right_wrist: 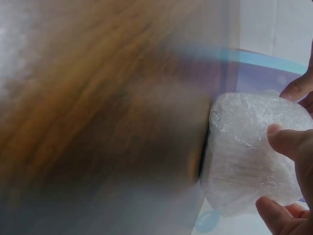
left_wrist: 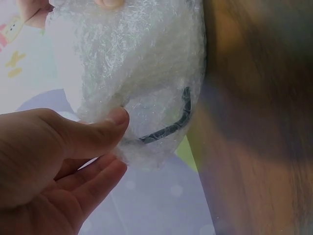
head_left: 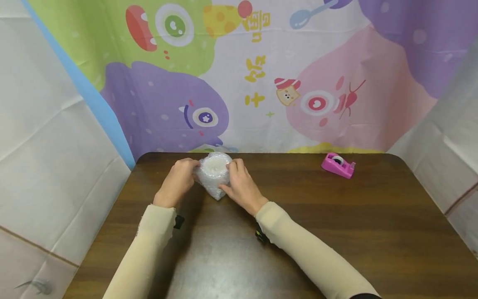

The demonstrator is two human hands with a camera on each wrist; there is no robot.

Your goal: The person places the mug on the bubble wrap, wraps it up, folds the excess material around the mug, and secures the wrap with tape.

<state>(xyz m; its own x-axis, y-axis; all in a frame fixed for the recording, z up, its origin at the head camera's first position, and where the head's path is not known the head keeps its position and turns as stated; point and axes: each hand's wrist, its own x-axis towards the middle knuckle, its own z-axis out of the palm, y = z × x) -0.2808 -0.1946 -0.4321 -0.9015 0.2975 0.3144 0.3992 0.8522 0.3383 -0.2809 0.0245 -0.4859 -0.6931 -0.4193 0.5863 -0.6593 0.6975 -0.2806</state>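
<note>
A white cup (head_left: 216,165) swathed in bubble wrap (head_left: 213,182) stands near the far edge of the table, its round opening facing up. At its left side, my left hand (head_left: 178,179) pinches a loose fold of the wrap between thumb and fingers. Through that fold, the left wrist view shows a dark curved strip (left_wrist: 176,126), like the edge of a handle. My right hand (head_left: 243,185) holds the cup from the right, thumb (right_wrist: 279,139) on the near side and fingers at the rim. Much of the cup's surface is veiled by the wrap.
A pink tape dispenser (head_left: 337,166) with a roll of tape sits at the far right of the brown wooden table (head_left: 298,232). Behind the table hangs a printed cartoon curtain (head_left: 254,120), close to the cup. Pale sheets (head_left: 48,124) hang at both sides.
</note>
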